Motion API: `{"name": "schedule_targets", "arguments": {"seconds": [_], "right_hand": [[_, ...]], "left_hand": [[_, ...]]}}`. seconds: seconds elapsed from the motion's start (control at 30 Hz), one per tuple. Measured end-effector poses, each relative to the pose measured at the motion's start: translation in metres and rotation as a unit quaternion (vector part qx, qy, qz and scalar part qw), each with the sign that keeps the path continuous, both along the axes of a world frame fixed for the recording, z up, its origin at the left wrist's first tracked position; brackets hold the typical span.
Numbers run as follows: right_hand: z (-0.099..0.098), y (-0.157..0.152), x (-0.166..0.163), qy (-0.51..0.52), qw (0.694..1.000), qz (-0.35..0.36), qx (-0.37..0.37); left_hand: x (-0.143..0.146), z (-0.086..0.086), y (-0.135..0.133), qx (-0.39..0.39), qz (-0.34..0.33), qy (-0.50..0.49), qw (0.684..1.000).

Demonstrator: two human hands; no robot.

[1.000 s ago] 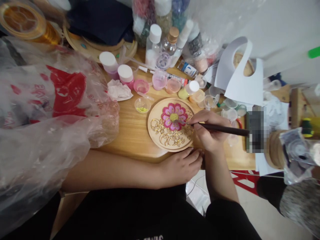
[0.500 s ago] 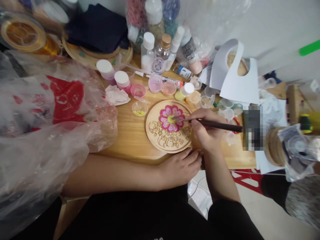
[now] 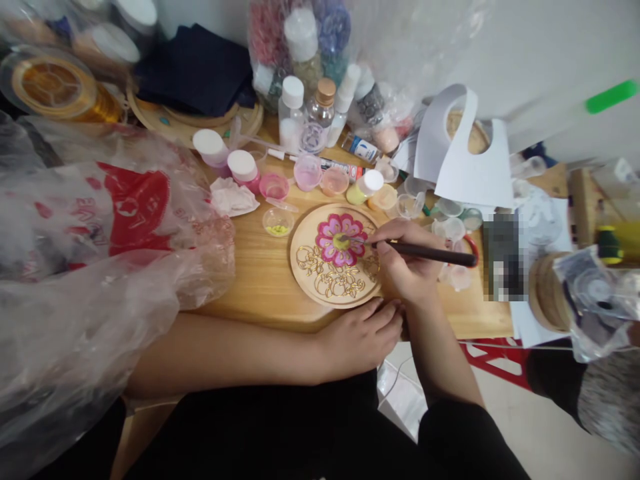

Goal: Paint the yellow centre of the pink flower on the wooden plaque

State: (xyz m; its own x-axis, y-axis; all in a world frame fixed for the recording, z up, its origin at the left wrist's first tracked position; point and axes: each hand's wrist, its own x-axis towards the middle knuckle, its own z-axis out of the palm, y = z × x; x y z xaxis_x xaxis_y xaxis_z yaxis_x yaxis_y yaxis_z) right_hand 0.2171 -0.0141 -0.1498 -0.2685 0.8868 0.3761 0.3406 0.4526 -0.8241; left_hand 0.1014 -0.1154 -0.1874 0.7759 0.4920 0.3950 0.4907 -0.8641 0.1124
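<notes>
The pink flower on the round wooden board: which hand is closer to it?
The right hand: it is just right of the flower, gripping a dark-handled tool. The left hand rests farther off, past the near edge of the board.

"LOVE" in pinkish-red capitals on the crumpled translucent plastic bag [image 3: 115, 280].

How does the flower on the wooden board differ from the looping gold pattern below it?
The flower is filled with pink and yellow; the gold pattern shows bare wood between its lines. The flower forms one round bloom; the gold pattern spreads in loops. Both share the round wooden board.
</notes>
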Motion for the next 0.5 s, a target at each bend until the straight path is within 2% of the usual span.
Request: {"name": "schedule_targets", "arguments": {"seconds": [0.3,0.5], "right_hand": [[-0.0013,0.0005,0.0023,0.008,0.999,-0.036,0.017],[-0.0016,0.0001,0.0021,-0.009,1.000,-0.027,0.003]], "left_hand": [[0.0005,-0.0016,-0.0005,-0.003,-0.002,-0.006,1.000],[0.0004,-0.0007,-0.0001,-0.001,-0.001,-0.004,1.000]]}}
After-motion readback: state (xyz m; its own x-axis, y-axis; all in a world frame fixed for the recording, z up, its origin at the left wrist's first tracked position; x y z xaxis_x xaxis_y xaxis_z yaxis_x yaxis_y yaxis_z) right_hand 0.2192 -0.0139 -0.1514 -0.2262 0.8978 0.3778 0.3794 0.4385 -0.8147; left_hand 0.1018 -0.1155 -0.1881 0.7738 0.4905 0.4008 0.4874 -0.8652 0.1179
